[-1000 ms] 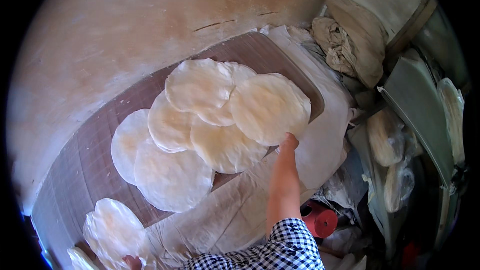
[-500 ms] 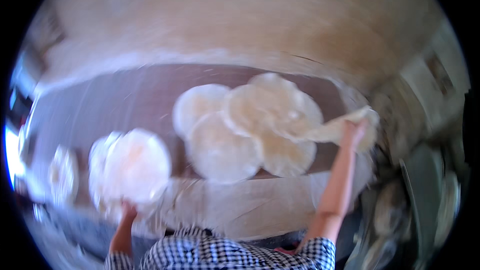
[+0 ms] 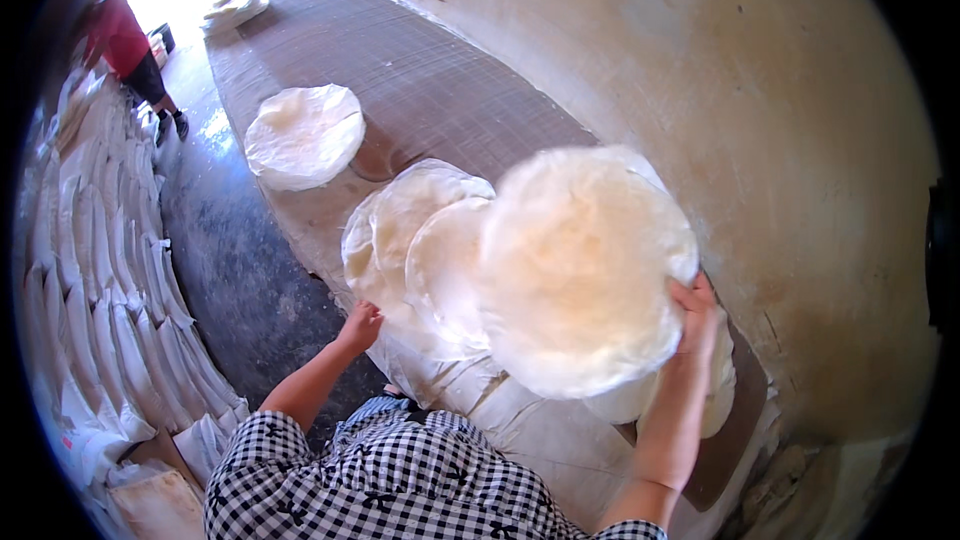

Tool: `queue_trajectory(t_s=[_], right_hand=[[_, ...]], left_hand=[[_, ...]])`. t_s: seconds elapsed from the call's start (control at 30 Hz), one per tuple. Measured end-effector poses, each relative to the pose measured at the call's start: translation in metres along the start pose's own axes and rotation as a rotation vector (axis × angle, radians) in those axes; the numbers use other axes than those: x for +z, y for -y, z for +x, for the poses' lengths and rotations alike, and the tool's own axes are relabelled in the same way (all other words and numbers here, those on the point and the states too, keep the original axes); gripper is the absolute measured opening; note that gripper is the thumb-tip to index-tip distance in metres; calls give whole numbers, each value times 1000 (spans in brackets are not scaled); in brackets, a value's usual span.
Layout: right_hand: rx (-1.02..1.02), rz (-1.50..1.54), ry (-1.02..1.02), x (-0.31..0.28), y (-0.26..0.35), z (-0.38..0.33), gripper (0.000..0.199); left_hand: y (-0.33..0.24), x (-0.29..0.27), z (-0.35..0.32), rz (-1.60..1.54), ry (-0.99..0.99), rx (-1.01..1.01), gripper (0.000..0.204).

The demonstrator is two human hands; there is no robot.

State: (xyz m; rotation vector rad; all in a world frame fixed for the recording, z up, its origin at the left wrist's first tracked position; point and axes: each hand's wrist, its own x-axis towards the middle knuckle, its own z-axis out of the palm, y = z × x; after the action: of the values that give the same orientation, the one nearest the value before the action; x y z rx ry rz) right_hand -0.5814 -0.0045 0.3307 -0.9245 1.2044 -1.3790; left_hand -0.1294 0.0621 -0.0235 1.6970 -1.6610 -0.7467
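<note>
My right hand [image 3: 697,318] grips the right edge of a large, round, pale flatbread [image 3: 585,270], holding it up over the table with its near face browned in the middle and slightly blurred. Under and left of it lies an overlapping pile of flatbreads [image 3: 395,215], partly hidden by the raised one. My left hand [image 3: 360,328] is closed at the pile's near left edge; whatever its fingers pinch is too small to make out. More flatbreads [image 3: 718,390] show behind my right wrist, mostly covered.
The long table has a brown woven surface [image 3: 430,70] and a pale cloth along its near edge [image 3: 540,430]. Farther along it lie another flatbread stack [image 3: 305,135] and a wrapped pile [image 3: 235,5]. Stacked white sacks [image 3: 100,270] line the left; a person in red [image 3: 120,35] stands beyond.
The view has swung left along the table. My right hand has brought a drooping flatbread from the far right, and it now hangs spread out beside the pile. My left hand stays near the pile's edge.
</note>
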Motion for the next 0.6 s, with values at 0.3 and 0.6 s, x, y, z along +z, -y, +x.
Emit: queue_trajectory(t_s=[0.3, 0.6], right_hand=[[388, -554, 26, 113, -264, 45, 38], [119, -1220, 270, 13, -343, -59, 29]], left_hand=[[74, -64, -25, 1, -696, -246, 10], [-23, -2, 41, 658, 3, -92, 47]])
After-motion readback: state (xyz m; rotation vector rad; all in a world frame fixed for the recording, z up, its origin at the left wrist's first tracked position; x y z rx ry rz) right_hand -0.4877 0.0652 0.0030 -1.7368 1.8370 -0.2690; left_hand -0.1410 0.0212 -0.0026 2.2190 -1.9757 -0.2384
